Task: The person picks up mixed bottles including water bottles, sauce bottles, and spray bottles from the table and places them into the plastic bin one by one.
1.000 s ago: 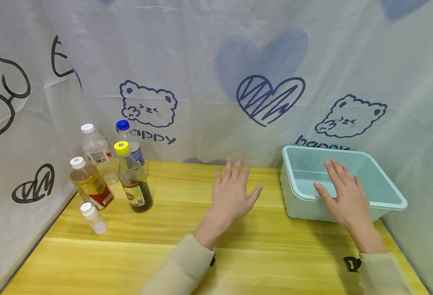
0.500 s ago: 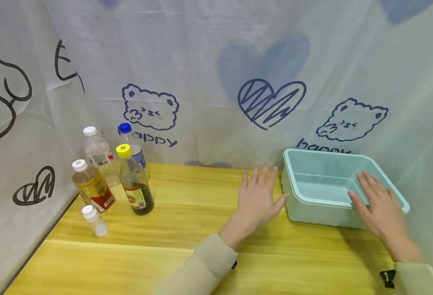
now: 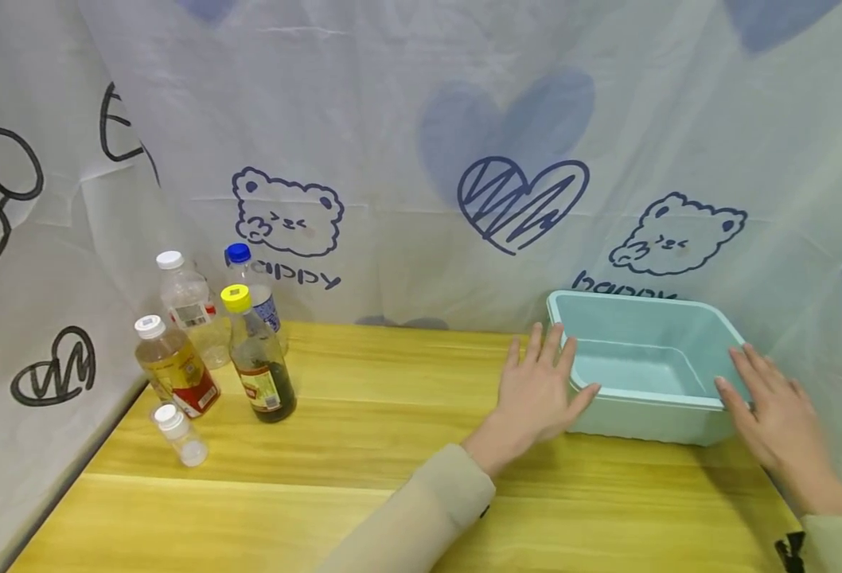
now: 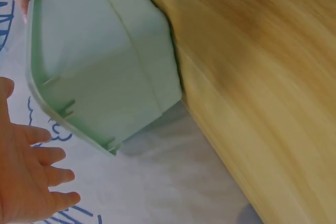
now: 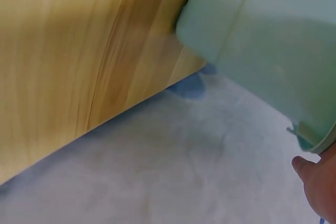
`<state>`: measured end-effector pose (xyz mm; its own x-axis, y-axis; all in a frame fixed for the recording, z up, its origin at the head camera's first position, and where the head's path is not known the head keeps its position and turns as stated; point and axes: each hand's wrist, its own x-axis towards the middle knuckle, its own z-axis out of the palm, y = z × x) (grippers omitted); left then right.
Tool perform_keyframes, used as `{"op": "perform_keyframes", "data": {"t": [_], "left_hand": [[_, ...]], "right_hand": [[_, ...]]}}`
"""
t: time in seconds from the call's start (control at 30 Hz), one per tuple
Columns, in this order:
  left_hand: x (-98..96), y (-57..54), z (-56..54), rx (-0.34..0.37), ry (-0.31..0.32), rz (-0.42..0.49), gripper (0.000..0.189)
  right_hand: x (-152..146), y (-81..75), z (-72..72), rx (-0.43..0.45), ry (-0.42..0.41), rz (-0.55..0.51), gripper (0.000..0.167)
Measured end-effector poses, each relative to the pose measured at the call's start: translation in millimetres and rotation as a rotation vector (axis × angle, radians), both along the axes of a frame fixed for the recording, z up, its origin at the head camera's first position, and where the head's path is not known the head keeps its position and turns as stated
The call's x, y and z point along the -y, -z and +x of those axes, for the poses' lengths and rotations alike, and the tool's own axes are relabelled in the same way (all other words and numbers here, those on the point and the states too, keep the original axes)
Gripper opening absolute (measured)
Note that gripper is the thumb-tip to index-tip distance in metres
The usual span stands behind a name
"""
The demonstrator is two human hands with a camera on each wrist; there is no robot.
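Observation:
A pale green plastic bin (image 3: 650, 426) stands on the wooden table at the right, its inside bare. My left hand (image 3: 539, 390) is spread at the bin's left side, overlapping the near left corner of the rim in the head view. In the left wrist view, that hand (image 4: 31, 177) shows straight fingers a little apart from the rim. At the bin's right side is my right hand (image 3: 786, 426), fingers extended, fingertips right at the rim. The right wrist view shows part of the right hand (image 5: 321, 184) close under the rim. Neither hand grips anything.
Several bottles stand at the table's left: a yellow-capped dark sauce bottle (image 3: 259, 370), a blue-capped clear bottle (image 3: 263, 306), a white-capped clear bottle (image 3: 195, 310), an amber bottle (image 3: 177, 370) and a small white-capped jar (image 3: 180, 436). A printed curtain (image 3: 392, 159) hangs behind.
Both hands have moved right. The left has gone from mid-table to the bin's left side; the right has passed from over the bin to its right rim. Bin and bottles stay put.

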<state>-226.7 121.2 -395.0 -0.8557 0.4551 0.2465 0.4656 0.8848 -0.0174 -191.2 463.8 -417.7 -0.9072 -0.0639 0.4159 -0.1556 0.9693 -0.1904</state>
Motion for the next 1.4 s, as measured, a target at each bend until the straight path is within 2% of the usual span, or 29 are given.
{"op": "perform_keyframes", "data": {"t": [0.33,0.53,0.7,0.93,1.1,1.4], "left_hand": [[-11.6,10.2,-12.4,0.032,-0.006,-0.053,0.086],[-16.1,13.8,-11.0,0.057,0.002,-0.022,0.093],[-18.6,15.4,-8.8,0.048,0.01,-0.003,0.094],[-20.6,16.0,-7.7,0.064,0.02,0.022,0.094],[-20.0,16.3,-9.0,0.069,0.015,0.008,0.095],[-13.1,17.3,-9.3,0.064,0.021,0.023,0.095]], "right_hand": [[-17.4,-3.8,1.1,0.052,0.0,-0.01,0.065],[-21.8,-3.9,2.7,0.122,0.032,-0.007,0.069],[-23.8,-3.5,2.5,0.161,0.05,-0.007,0.072],[-24.3,-1.4,2.2,0.156,0.024,-0.022,0.072],[-24.4,-1.1,0.9,0.156,0.011,-0.024,0.072],[-17.7,1.8,2.2,0.142,-0.006,-0.042,0.071]]}}
